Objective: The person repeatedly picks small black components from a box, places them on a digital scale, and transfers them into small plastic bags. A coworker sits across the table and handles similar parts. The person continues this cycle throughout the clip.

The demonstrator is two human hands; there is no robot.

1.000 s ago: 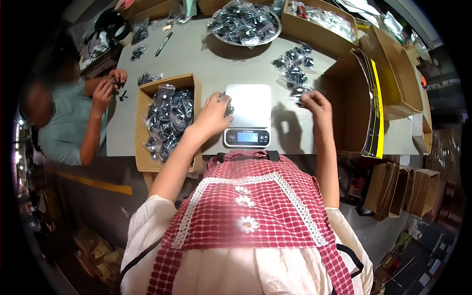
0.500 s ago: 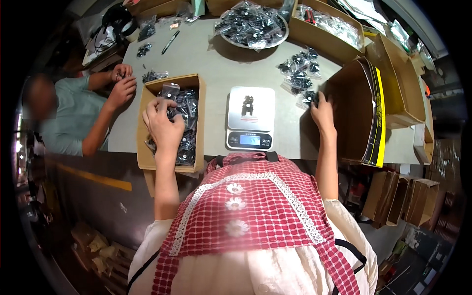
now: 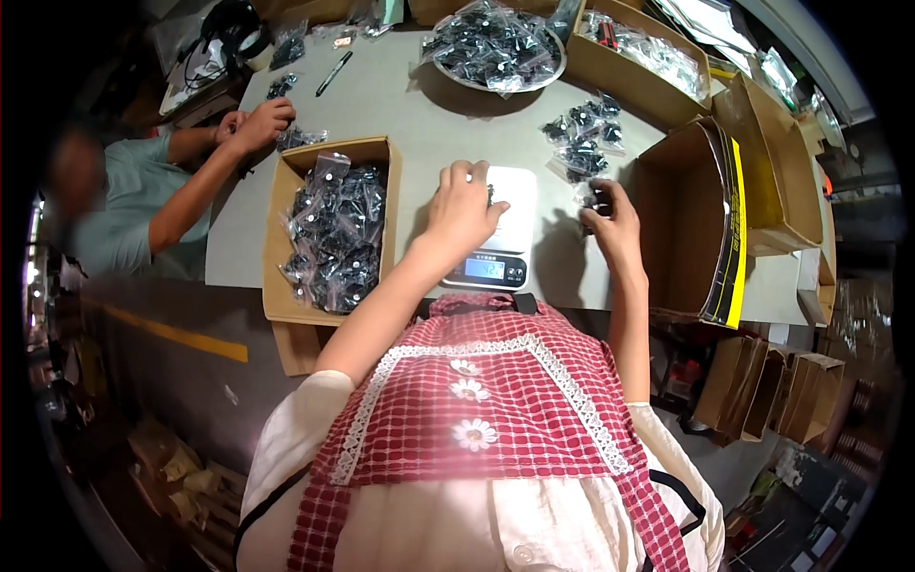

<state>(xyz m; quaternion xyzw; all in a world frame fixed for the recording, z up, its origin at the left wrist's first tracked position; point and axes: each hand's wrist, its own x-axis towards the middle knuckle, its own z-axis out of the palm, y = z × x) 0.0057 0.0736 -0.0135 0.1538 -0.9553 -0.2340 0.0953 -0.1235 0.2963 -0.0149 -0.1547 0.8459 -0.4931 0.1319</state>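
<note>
Left hand (image 3: 465, 208) curls over the scale (image 3: 516, 217), grip on the part-hidden dark packet (image 3: 491, 194) impossible to tell; well apart, right hand (image 3: 615, 227) pinches a clear bag (image 3: 587, 199) beside it; scale sits central, presumably for easy reach.

The bags (image 3: 334, 229) over there are glossy, clear plastic, their box (image 3: 392, 195) matt cardboard; the scale (image 3: 520, 205) looks like smooth plastic, the bowl (image 3: 559, 69) shiny metal, the apron (image 3: 515, 400) matt cloth with lace trim (image 3: 366, 412).
</note>
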